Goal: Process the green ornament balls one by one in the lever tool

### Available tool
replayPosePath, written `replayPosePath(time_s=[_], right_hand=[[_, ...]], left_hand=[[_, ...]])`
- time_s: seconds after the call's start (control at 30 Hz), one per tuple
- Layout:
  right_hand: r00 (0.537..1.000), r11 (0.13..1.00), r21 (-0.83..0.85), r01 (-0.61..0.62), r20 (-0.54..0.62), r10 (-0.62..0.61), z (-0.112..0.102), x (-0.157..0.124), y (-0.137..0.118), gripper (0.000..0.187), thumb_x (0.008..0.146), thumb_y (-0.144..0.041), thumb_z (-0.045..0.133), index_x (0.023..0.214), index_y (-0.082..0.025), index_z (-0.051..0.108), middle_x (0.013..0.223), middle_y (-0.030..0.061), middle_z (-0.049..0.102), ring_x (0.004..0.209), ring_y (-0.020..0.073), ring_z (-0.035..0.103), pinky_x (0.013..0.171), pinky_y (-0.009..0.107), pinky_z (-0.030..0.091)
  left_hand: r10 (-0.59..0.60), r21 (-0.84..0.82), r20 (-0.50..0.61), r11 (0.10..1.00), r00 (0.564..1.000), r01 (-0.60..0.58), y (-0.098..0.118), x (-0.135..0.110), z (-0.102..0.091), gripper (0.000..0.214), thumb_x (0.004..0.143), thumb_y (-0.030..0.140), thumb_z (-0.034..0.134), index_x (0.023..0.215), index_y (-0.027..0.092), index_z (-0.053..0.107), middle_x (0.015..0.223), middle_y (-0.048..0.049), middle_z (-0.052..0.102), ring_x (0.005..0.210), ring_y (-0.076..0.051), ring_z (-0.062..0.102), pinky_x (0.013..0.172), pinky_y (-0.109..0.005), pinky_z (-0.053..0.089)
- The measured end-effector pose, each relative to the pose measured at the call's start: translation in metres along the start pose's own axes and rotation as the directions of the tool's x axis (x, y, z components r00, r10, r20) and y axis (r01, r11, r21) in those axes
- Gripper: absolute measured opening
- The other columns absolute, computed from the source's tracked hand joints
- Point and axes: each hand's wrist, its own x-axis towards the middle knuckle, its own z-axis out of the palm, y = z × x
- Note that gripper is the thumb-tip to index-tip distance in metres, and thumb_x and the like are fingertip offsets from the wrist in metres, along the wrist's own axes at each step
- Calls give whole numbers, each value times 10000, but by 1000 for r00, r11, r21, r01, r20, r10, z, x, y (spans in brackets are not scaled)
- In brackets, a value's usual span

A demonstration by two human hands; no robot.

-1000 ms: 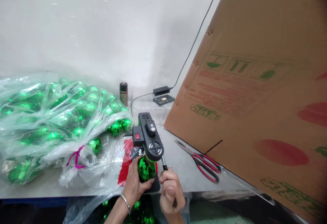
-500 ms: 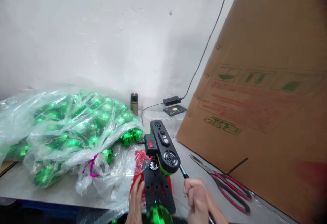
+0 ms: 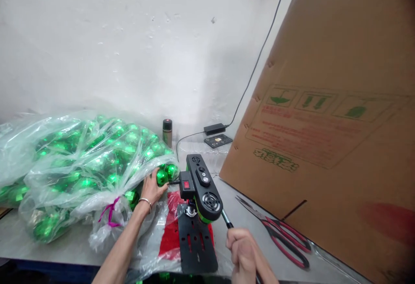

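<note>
My left hand [image 3: 153, 189], a bracelet at its wrist, reaches to the mouth of a clear plastic bag [image 3: 129, 180]. Its thumb and fingers curve around a shiny green faceted ball [image 3: 162, 177]; a second green ball [image 3: 171, 170] lies just beside it. My right hand [image 3: 242, 247] is closed around the black grip of a metal rod [image 3: 227, 219]. The rod's upper end disappears behind a black and green device [image 3: 207, 191] with round vents. A box with a red switch [image 3: 186, 184] is on the device's left side, above a slotted black plate [image 3: 197, 249].
Red-and-black-handled scissors [image 3: 279, 234] lie right of my right hand, against a large cardboard box [image 3: 317, 124]. Behind the device are a spray can [image 3: 167, 132], a black power adapter [image 3: 214, 129] and a dark phone-like slab [image 3: 218, 141]. Red sheeting [image 3: 169, 232] lies under the plate.
My left hand has moved from beside the black plate up and left to the green ball at the bag's mouth. The green ball by the plate's near end is gone from there.
</note>
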Motion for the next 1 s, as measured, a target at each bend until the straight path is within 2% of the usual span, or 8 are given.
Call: replayPosePath(time_s=[0.17, 0.27, 0.33, 0.37, 0.47, 0.6, 0.87, 1.0], right_hand=[[997, 1000, -30, -8, 73, 10, 3, 27, -13, 535, 1183, -250, 572, 654, -224, 498, 612, -30, 510, 582, 121, 540, 561, 286, 369], [994, 998, -63, 1, 111, 6, 7, 38, -24, 541, 1198, -276, 553, 664, -227, 486, 607, -40, 504, 568, 110, 529, 551, 270, 392], [991, 997, -83, -2, 137, 14, 6, 40, -26, 523, 1204, -266, 540, 685, -231, 484, 623, -45, 511, 573, 104, 531, 553, 256, 410], [989, 996, -87, -4, 148, 17, 5, 40, -26, 513, 1205, -258, 533, 696, -232, 481, 631, -48, 505, 577, 101, 529, 559, 249, 418], [983, 996, -85, -10, 181, 26, 2, 36, -24, 475, 1207, -226, 515, 733, -236, 480, 660, -57, 500, 592, 92, 531, 576, 232, 431], [979, 997, -77, -1, 204, 17, 0, 33, -23, 431, 1206, -195, 497, 778, -242, 505, 688, -59, 529, 620, 90, 548, 604, 222, 448], [975, 998, -60, 32, 220, -18, -3, 31, -22, 401, 1184, -136, 490, 798, -239, 527, 701, -49, 546, 625, 97, 557, 611, 237, 454], [974, 997, -65, 38, 224, -22, -3, 32, -23, 400, 1177, -132, 497, 794, -238, 536, 698, -44, 538, 613, 106, 558, 592, 248, 457]], left_hand=[[-181, -344, 83, 918, 980, 199, 2, -70, -11, 608, 1038, 619, 643, 1450, 175, 590, 1395, -181, 773, 1233, -341, 797, 1003, -480, 697], [-306, -644, 288, 640, 908, 419, 2, -112, -13, 639, 911, 682, 819, 1275, 170, 704, 1254, -168, 838, 1130, -332, 826, 983, -479, 716], [-320, -698, 390, 508, 863, 504, -1, -133, -9, 709, 762, 656, 975, 1233, 183, 737, 1275, -162, 846, 1185, -353, 816, 1044, -493, 699], [-314, -678, 403, 529, 860, 511, -4, -141, -6, 752, 729, 657, 1000, 1260, 195, 736, 1313, -155, 840, 1221, -361, 809, 1065, -498, 689], [-305, -527, 341, 722, 889, 449, -13, -157, 10, 858, 708, 704, 981, 1359, 217, 708, 1374, -154, 819, 1284, -402, 792, 1140, -558, 642], [-149, -319, 172, 927, 974, 198, -22, -165, 32, 908, 674, 662, 934, 1412, 202, 669, 1482, -199, 770, 1445, -467, 706, 1293, -629, 512], [145, -75, 230, 988, 962, -131, -31, -175, 42, 751, 782, 420, 910, 1477, 248, 683, 1444, -157, 788, 1387, -435, 746, 1225, -631, 582], [168, -55, 244, 986, 955, -160, -25, -170, 49, 735, 756, 380, 907, 1448, 229, 707, 1434, -174, 789, 1400, -455, 728, 1241, -662, 560]])
